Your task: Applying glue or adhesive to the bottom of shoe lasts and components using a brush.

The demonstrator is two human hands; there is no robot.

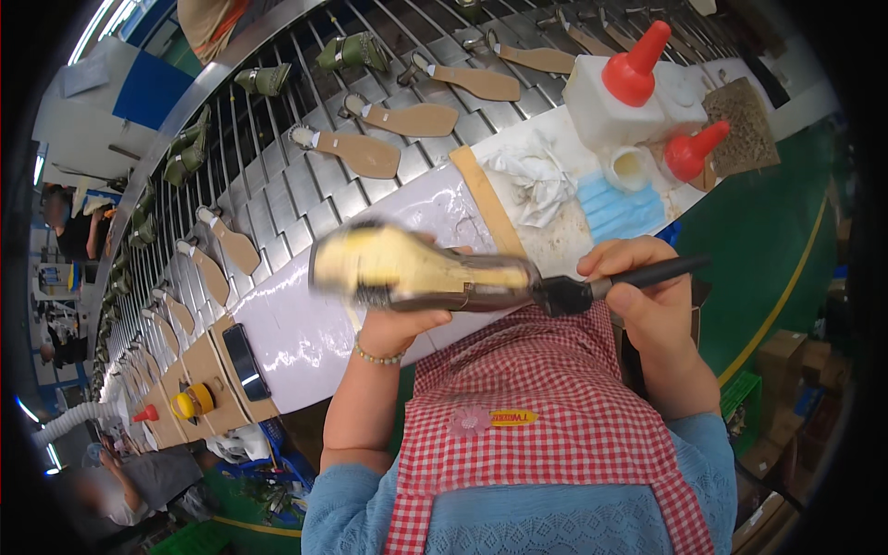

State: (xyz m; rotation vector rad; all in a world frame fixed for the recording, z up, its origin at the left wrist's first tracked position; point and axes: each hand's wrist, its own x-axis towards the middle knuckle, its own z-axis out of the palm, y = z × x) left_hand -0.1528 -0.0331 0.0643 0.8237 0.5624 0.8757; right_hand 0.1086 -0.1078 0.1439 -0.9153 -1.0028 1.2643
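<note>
Red-and-white checked cloth of your apron [546, 407] fills the near view, and just above it your left hand [400, 326] is closed from below around a yellowish, blurred shoe upper on its last [421, 270], held sole-side up and lying crosswise. At the shoe's right end sits the dark head of a black-handled brush [592, 289]; your right hand [647, 301] is clamped on that handle, fingers curled over it, just right of the shoe. Beyond the shoe lies a glossy white work board [314, 324], with a black phone [245, 361] on a cardboard sheet to the shoe's left. Farther off, up and right of the shoe, stand a white glue bottle with a red cone nozzle [620, 97] and a crumpled white rag [532, 180]. Farthest from the shoe, tan flat insoles [365, 153] ride a metal slatted conveyor [277, 199].
</note>
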